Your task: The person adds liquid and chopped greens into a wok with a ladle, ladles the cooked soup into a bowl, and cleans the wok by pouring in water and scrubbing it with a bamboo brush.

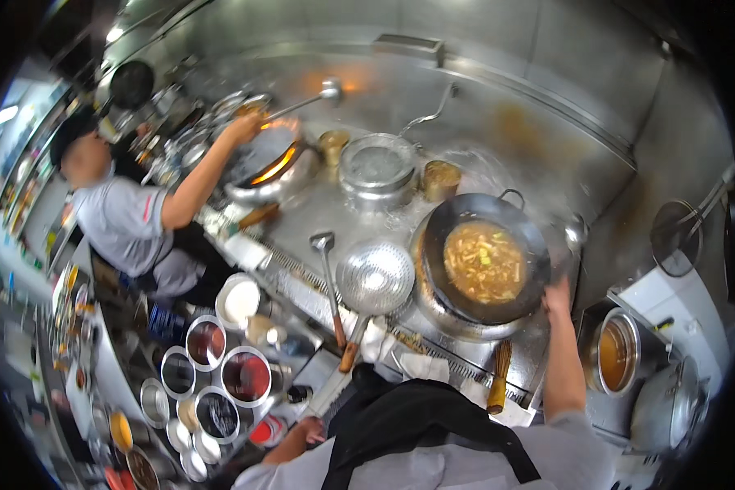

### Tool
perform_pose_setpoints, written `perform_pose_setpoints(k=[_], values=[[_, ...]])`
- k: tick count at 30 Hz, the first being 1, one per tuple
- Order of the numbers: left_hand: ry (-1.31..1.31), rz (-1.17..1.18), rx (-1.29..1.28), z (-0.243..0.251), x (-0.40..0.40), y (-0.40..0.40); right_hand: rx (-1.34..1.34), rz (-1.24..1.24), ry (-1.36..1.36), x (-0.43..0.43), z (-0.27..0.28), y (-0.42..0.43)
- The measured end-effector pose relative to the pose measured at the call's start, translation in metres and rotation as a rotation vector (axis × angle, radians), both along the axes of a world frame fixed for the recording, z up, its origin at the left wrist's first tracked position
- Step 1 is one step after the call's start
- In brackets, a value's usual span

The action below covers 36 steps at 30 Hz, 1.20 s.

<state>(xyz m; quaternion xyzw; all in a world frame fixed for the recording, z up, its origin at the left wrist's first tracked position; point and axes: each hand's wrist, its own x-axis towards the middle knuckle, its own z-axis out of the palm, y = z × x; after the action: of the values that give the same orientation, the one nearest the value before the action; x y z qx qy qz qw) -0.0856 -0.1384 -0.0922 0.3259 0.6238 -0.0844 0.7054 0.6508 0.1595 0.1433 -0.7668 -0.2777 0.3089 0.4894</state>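
Note:
A dark wok [432, 257] sits tilted on a round burner ring [496, 334], a brothy stew with chopped pieces [485, 263] inside it. At the wok's right rim is my right hand [556, 295], blurred; whether it grips the rim or a handle cannot be told. Just beyond it shows a metal ladle [576, 233]. My left hand [311, 430] is low by my left side, beside the black apron, with nothing seen in it. A perforated strainer [375, 277] and a wok spatula [323, 242] lie left of the wok, their wooden handles towards me.
A co-worker [128, 220] on the left holds a ladle [331, 89] over a flaming wok [263, 153]. Between the burners stands a lidded-looking round pot [376, 162]. Seasoning containers [245, 376] crowd the lower left. A bamboo brush [499, 380] lies at the front edge; a pot of brown liquid [617, 352] stands right.

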Motion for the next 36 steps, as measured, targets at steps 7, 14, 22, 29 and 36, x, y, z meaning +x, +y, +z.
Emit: perform_pose_setpoints(k=[7,14,22,29,36], values=[[0.559,0.038,0.855,0.06,0.108,0.086,0.004,0.176,-0.423,-0.008,-0.105,-0.297],[0.643,0.365,0.826,0.122,0.146,0.254,-0.704,0.29,-0.393,-0.137,-0.072,-0.388],[0.784,0.389,1.026,0.176,0.178,0.305,-0.417,0.347,-0.753,-0.002,-0.094,-0.424],[0.737,0.377,1.843,0.389,0.089,0.446,-0.388,0.376,-0.187,-0.07,-0.077,-0.336],[0.123,0.335,2.23,0.691,0.077,0.467,-0.488,0.563,-0.465,-0.141,-0.02,-0.345]])
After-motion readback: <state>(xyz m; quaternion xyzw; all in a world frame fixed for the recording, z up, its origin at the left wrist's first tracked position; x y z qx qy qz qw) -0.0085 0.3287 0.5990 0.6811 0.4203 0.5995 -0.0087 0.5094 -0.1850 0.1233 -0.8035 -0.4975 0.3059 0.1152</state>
